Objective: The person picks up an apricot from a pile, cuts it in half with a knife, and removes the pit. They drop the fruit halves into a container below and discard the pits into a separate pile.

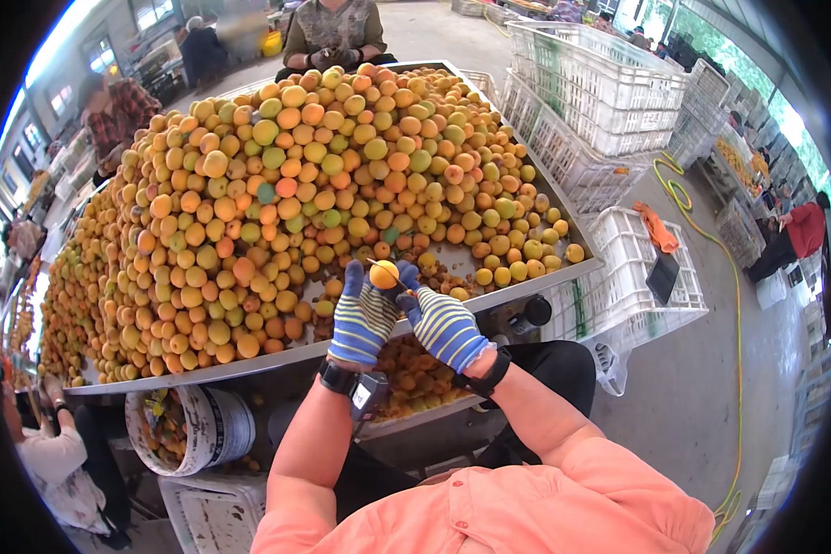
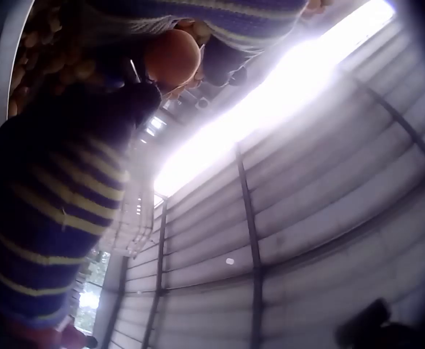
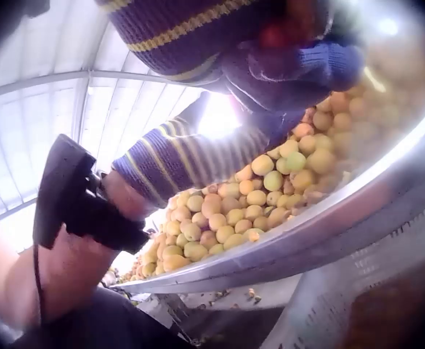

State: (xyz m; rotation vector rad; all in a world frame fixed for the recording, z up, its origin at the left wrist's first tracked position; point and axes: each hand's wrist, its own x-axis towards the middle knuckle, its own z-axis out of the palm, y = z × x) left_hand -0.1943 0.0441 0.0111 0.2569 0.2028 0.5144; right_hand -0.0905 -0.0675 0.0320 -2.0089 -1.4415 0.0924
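Both hands wear blue gloves with pale stripes and meet over the near edge of a fruit-laden table. My left hand [image 1: 364, 321] holds one yellow-orange apricot [image 1: 384, 273], also seen as a round fruit [image 2: 172, 58] between the gloves in the left wrist view. Close against it, my right hand [image 1: 445, 329] has its fingers curled round a thin blade-like tool [image 1: 396, 281] that crosses the fruit. Much of this tool is hidden by the gloves. Behind the hands rises a large heap of apricots [image 1: 277, 203], with darker scraps of fruit [image 1: 443, 270] nearest the fingers.
The table's metal rim [image 1: 499, 297] runs just under my wrists. Below it are a white bucket [image 1: 226, 427] with fruit scraps and a container of cut fruit [image 1: 415, 374]. White crates [image 1: 609, 92] stack at right, near a yellow hose [image 1: 739, 369]. Another person [image 1: 332, 37] sits opposite.
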